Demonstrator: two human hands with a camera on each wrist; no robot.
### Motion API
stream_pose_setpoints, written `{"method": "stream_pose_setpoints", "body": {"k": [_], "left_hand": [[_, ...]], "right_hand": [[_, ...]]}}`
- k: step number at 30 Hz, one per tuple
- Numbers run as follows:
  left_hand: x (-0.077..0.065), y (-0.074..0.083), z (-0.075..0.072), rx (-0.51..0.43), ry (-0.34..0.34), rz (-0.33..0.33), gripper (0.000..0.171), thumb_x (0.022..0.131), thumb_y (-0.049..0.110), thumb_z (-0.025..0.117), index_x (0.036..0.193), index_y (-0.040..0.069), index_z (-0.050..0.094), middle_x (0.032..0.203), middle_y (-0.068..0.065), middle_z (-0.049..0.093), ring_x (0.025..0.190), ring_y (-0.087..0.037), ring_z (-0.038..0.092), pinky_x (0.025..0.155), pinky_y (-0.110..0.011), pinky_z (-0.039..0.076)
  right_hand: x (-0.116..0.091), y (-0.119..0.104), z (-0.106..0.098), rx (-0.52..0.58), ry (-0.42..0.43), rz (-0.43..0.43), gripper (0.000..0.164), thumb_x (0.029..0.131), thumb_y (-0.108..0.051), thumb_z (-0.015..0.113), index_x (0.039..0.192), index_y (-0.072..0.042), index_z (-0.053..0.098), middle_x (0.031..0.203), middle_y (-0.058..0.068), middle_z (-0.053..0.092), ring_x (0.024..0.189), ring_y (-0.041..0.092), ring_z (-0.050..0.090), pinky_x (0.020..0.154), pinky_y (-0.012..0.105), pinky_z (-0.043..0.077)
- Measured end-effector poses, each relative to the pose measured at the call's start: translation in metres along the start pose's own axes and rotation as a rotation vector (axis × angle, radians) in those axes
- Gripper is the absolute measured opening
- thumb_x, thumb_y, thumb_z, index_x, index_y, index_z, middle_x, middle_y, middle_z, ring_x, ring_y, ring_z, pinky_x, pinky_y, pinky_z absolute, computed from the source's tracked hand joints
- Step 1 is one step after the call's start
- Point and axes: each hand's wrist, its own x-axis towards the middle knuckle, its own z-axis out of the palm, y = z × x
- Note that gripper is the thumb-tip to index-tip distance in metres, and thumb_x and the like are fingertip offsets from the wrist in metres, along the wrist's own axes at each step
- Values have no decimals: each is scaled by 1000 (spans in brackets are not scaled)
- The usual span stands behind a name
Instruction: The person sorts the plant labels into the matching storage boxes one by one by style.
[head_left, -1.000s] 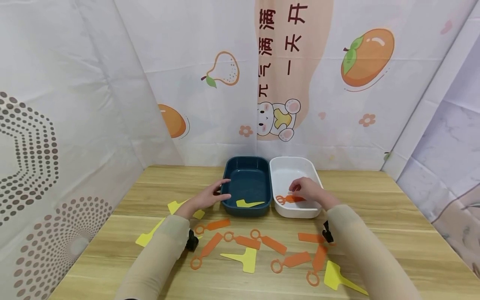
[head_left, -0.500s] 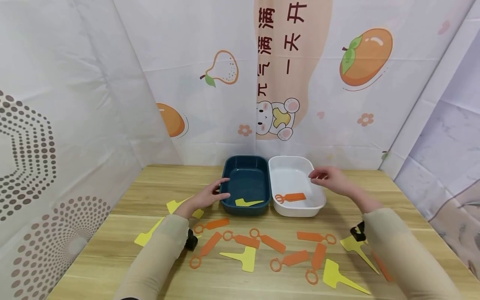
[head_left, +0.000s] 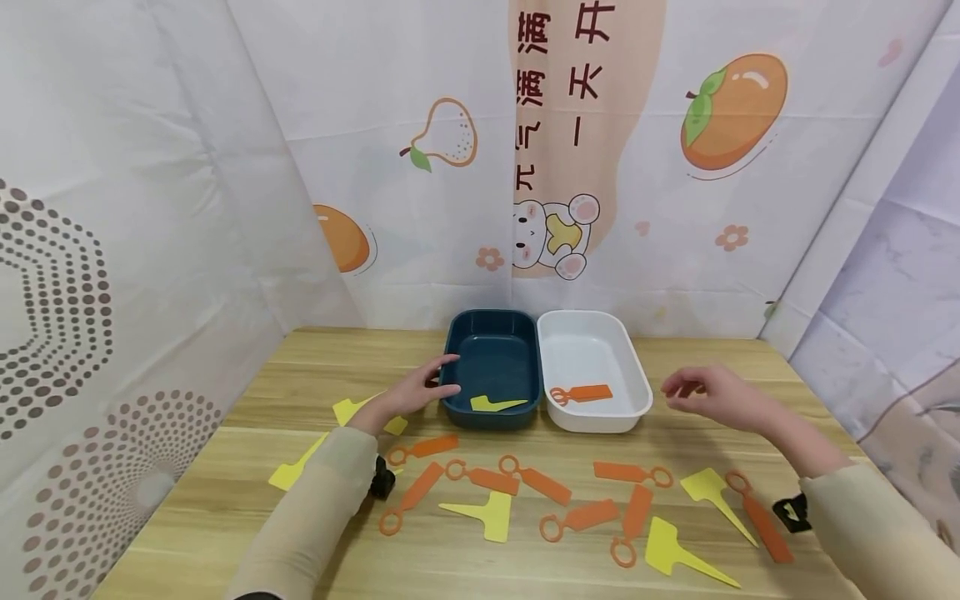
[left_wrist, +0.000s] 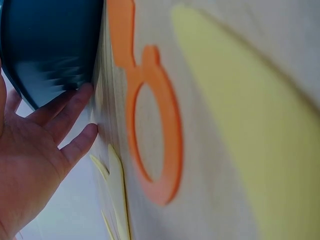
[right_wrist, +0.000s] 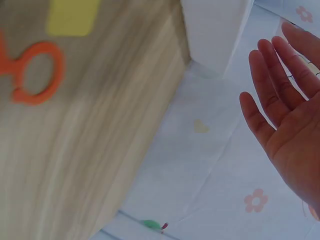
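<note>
In the head view, a dark teal bin (head_left: 495, 367) holds one yellow T-shaped plant label (head_left: 497, 404). Beside it on the right, a white bin (head_left: 588, 354) contains orange ring-ended tags (head_left: 583, 393), their ring ends overlapping. My left hand (head_left: 411, 394) rests at the teal bin's left wall; the left wrist view shows its fingers (left_wrist: 75, 107) extended at the bin. To the right of the white bin, my right hand (head_left: 716, 396) is over the table, apart from the bin. Its fingers (right_wrist: 272, 87) are loosely extended in the right wrist view, holding nothing.
Several orange ring-ended tags (head_left: 591, 517) and yellow T-shaped labels (head_left: 486, 515) lie scattered across the wooden table (head_left: 420, 571) in front of the bins. More yellow labels (head_left: 298, 467) lie near the left forearm. A printed curtain (head_left: 420, 275) hangs right behind the bins.
My right hand has left the white bin, moving right and towards me over the table. An orange tag and a yellow label at right are uncovered. The left hand stays at the teal bin.
</note>
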Motion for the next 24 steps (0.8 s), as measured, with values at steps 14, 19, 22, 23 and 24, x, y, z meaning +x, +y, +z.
{"method": "stream_pose_setpoints", "body": {"k": [14, 19, 22, 23, 24], "left_hand": [[-2, 5, 0, -1, -2, 17, 67, 98, 33, 59, 154, 13, 26, 158, -16, 19, 140, -44, 24, 109, -56, 28], [-3, 7, 1, 1, 3, 17, 67, 98, 33, 59, 154, 13, 27, 158, -17, 20, 139, -44, 25, 109, -56, 28], [0, 2, 1, 9, 5, 5, 69, 97, 37, 60, 154, 17, 28, 158, -15, 20, 140, -42, 25, 109, -54, 28], [-1, 2, 1, 10, 6, 8, 69, 97, 38, 60, 154, 16, 28, 158, -15, 20, 140, -43, 25, 109, -55, 29], [-1, 2, 1, 8, 8, 9, 68, 97, 37, 59, 154, 16, 28, 158, -15, 20, 139, -43, 25, 108, -55, 29]], "right_hand": [[-80, 31, 20, 5, -42, 41, 27, 80, -10, 79, 100, 1, 65, 94, 5, 64, 79, 8, 59, 64, 28, 51], [-101, 39, 30, 45, -25, 101, 29, 76, -13, 83, 94, -6, 61, 86, -6, 59, 74, 3, 52, 59, 24, 46], [-113, 45, 33, 63, -30, 99, 31, 75, -12, 84, 94, -10, 60, 85, -10, 56, 75, 2, 51, 60, 24, 45], [-116, 47, 34, 60, -36, 97, 31, 75, -12, 84, 95, -11, 60, 86, -11, 57, 76, 0, 51, 60, 23, 46], [-119, 49, 35, 65, -33, 81, 32, 74, -11, 84, 96, -11, 60, 87, -10, 58, 77, 0, 51, 60, 23, 46]]}}
